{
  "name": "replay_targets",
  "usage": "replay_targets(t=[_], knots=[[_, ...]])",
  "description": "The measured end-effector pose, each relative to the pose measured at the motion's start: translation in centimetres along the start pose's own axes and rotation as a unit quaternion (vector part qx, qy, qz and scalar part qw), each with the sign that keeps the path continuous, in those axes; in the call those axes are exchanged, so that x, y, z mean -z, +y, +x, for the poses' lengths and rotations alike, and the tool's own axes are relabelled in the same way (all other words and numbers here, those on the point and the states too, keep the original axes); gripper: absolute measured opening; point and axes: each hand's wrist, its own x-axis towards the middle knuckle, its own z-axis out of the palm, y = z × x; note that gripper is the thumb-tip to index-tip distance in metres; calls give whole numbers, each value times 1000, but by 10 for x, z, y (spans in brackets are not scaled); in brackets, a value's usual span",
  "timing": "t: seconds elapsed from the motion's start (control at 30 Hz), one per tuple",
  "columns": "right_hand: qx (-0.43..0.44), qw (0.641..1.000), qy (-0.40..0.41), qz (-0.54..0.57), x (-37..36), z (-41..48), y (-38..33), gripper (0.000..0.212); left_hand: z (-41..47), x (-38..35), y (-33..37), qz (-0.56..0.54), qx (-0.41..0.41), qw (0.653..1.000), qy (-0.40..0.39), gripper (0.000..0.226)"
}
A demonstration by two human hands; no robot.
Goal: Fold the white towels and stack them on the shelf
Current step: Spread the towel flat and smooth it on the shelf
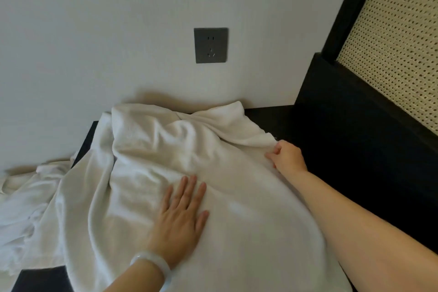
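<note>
A large white towel [151, 163] lies rumpled over a dark tabletop [272, 116], its far part bunched against the wall. My left hand [182, 216] lies flat on the towel's middle with straight fingers, a pale bangle on the wrist. My right hand [285, 155] pinches the towel's right edge near a corner, fingers curled on the cloth. More white cloth [26, 201] hangs or lies off the table's left side.
A white wall with a grey power socket [210, 45] stands right behind the table. At the right rises a dark wooden frame [336, 92] with a woven cane panel [398, 50].
</note>
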Motion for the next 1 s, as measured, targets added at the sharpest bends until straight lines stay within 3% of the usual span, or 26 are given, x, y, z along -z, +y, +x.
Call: replay_targets(t=[0.07, 0.13, 0.17, 0.2, 0.27, 0.4, 0.5, 0.6, 0.67, 0.73, 0.83, 0.9, 1.0], knots=[[-46, 975, -42, 213, 4, 10, -2, 3, -1, -2, -1, 6, -4, 1000, 7, 61], [-79, 936, -38, 342, 16, 21, 2, 41, -1, -3, -2, 9, -9, 1000, 15, 61], [-90, 935, -17, 343, 22, 24, 5, 57, 0, -3, -2, 8, -9, 1000, 19, 61], [-90, 946, 9, 312, 27, 26, 10, 59, 0, -3, -2, 5, -8, 1000, 20, 61], [-73, 972, 23, 221, 31, 20, 15, 32, 0, -4, -2, 2, -7, 1000, 20, 61], [-36, 988, -81, 126, 25, -14, 18, 5, 0, -1, 0, 4, -5, 1000, 19, 61], [-9, 983, -181, -41, 26, -34, 9, 20, 0, -2, 0, 3, 6, 1000, 6, 62], [88, 974, -159, -133, 21, -54, 3, 23, 0, -3, -2, 1, 11, 1000, 4, 63], [137, 970, -152, -132, 16, -65, 2, 32, -1, -1, -2, -5, 6, 1000, 4, 62], [98, 977, -181, -56, 15, -70, 0, 35, -1, -1, -2, -8, 1, 1000, 7, 61], [-47, 975, -195, 92, 17, -57, -10, 25, -2, -1, -1, -7, 2, 1000, 13, 60], [-137, 953, -231, 141, 21, -43, -14, 10, -2, -1, -1, -8, 4, 1000, 6, 61], [-209, 900, -346, 162, 23, -36, -20, 24, -2, -5, -3, -13, 8, 1000, 2, 62]])
